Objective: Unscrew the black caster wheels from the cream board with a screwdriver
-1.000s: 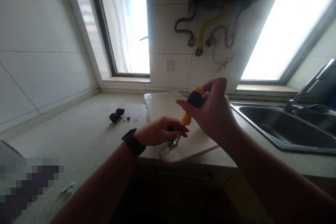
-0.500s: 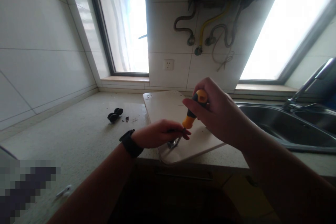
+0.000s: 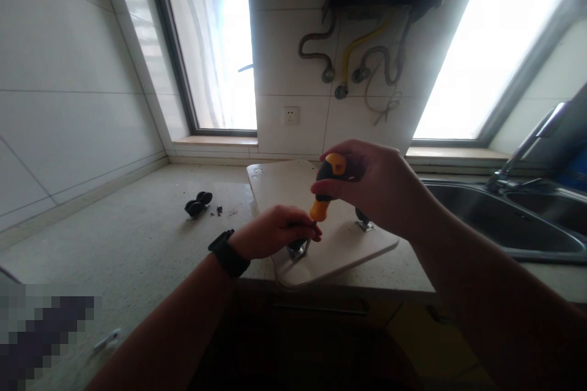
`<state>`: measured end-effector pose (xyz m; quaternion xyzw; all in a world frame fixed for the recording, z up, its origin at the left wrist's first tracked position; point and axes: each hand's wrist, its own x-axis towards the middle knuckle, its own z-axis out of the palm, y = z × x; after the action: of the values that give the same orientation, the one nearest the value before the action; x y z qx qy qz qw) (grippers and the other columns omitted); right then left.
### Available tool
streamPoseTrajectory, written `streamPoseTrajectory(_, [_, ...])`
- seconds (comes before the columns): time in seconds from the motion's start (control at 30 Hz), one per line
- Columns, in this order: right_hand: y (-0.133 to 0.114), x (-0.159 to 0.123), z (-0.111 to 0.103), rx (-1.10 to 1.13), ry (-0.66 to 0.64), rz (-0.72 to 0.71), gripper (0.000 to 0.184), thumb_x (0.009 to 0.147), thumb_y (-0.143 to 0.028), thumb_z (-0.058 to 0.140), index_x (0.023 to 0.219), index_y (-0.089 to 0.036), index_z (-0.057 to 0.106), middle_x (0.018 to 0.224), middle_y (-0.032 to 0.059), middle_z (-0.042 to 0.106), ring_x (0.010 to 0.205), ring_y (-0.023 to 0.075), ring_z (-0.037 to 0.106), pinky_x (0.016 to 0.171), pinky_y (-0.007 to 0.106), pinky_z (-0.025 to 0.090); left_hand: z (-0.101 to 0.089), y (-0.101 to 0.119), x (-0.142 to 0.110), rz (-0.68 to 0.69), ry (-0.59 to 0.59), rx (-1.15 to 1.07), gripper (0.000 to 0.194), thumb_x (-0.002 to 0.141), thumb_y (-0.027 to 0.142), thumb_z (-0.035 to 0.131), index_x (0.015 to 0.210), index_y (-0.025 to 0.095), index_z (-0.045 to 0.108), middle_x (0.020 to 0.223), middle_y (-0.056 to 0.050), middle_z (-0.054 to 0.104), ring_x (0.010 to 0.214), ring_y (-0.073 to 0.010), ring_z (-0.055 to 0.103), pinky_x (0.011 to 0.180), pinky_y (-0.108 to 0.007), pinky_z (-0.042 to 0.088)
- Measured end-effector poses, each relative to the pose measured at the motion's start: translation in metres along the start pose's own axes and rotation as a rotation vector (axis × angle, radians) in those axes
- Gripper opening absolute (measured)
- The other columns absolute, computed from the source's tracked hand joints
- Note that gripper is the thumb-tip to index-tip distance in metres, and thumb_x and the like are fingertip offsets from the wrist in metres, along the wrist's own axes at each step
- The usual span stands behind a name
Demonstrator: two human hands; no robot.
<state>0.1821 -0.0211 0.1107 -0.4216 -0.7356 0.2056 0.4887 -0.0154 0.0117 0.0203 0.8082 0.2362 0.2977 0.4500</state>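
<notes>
My right hand (image 3: 373,180) is wrapped around the yellow-and-black handle of a screwdriver (image 3: 318,210), which tilts down and to the left. At its shaft, the fingertips of my left hand (image 3: 275,231) are closed. The screwdriver's tip reaches the metal plate of a caster wheel (image 3: 297,250), partly hidden beneath my left hand. That caster stands at the near left corner of a white board (image 3: 330,259) lying on the counter. Another caster wheel (image 3: 365,225) sits on the board's right part, partly covered by my right hand.
Left of the board, a loose black caster (image 3: 198,204) lies on the counter (image 3: 151,244) beside small dark screws (image 3: 219,211). A steel sink (image 3: 477,220) with a faucet (image 3: 523,149) is at the right. Pipes (image 3: 346,64) and a socket (image 3: 291,115) are on the wall.
The screwdriver and my right hand have shifted slightly left, with the handle turned a little. The right-hand caster on the board has come into sight. The view has moved slightly.
</notes>
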Motion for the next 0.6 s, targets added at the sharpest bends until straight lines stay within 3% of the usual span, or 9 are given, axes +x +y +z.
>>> streamPoseTrajectory(0.13, [0.003, 0.003, 0.0, 0.265, -0.183, -0.011, 0.041, 0.075, -0.029, 0.081, 0.109, -0.022, 0.06, 0.103, 0.0059, 0.076, 0.097, 0.0214, 0.073, 0.086, 0.041, 0.062, 0.002, 0.0, 0.0, -0.034, 0.062, -0.005, 0.015, 0.09, 0.026, 0.07, 0.095, 0.013, 0.075, 0.097, -0.01, 0.077, 0.091, -0.0191, 0.07, 0.085, -0.033, 0.055])
streamPoseTrajectory(0.23, [0.008, 0.005, 0.001, 0.307, -0.253, -0.023, 0.033, 0.085, -0.024, 0.069, 0.113, -0.025, 0.052, 0.117, 0.0065, 0.072, 0.107, 0.0193, 0.07, 0.092, 0.041, 0.059, 0.005, -0.003, 0.001, -0.04, 0.136, 0.038, 0.015, 0.087, 0.028, 0.074, 0.091, 0.013, 0.075, 0.098, -0.009, 0.074, 0.089, -0.0185, 0.069, 0.082, -0.031, 0.054])
streamPoseTrajectory(0.33, [0.008, 0.006, 0.002, 0.069, -0.158, -0.06, 0.023, 0.09, -0.037, 0.064, 0.108, -0.024, 0.057, 0.116, 0.0073, 0.068, 0.098, 0.0202, 0.07, 0.086, 0.041, 0.059, 0.007, -0.005, 0.002, -0.017, 0.191, 0.096, 0.016, 0.085, 0.03, 0.076, 0.088, 0.014, 0.074, 0.099, -0.008, 0.07, 0.087, -0.0172, 0.066, 0.08, -0.03, 0.054])
streamPoseTrajectory(0.43, [0.003, 0.007, 0.003, -0.179, -0.07, -0.1, 0.035, 0.084, -0.051, 0.07, 0.104, -0.023, 0.067, 0.103, 0.007, 0.068, 0.085, 0.0214, 0.069, 0.076, 0.042, 0.059, 0.007, -0.005, 0.001, 0.004, 0.2, 0.125, 0.018, 0.084, 0.031, 0.077, 0.084, 0.015, 0.071, 0.098, -0.007, 0.066, 0.085, -0.0165, 0.064, 0.08, -0.031, 0.053])
streamPoseTrajectory(0.53, [-0.001, 0.009, 0.002, -0.076, -0.067, -0.039, 0.044, 0.073, -0.047, 0.082, 0.108, -0.023, 0.069, 0.092, 0.0048, 0.072, 0.082, 0.023, 0.071, 0.074, 0.043, 0.061, 0.008, -0.005, 0.001, 0.003, 0.226, 0.129, 0.023, 0.083, 0.034, 0.078, 0.08, 0.015, 0.067, 0.097, -0.006, 0.065, 0.084, -0.0162, 0.064, 0.079, -0.031, 0.053])
streamPoseTrajectory(0.6, [0.0, 0.011, 0.002, 0.042, -0.063, -0.01, 0.046, 0.071, -0.039, 0.084, 0.111, -0.022, 0.068, 0.096, 0.0053, 0.074, 0.086, 0.0231, 0.072, 0.079, 0.043, 0.062, 0.009, -0.006, 0.002, -0.021, 0.263, 0.131, 0.027, 0.082, 0.037, 0.079, 0.078, 0.015, 0.063, 0.093, -0.005, 0.064, 0.081, -0.0155, 0.062, 0.076, -0.03, 0.052])
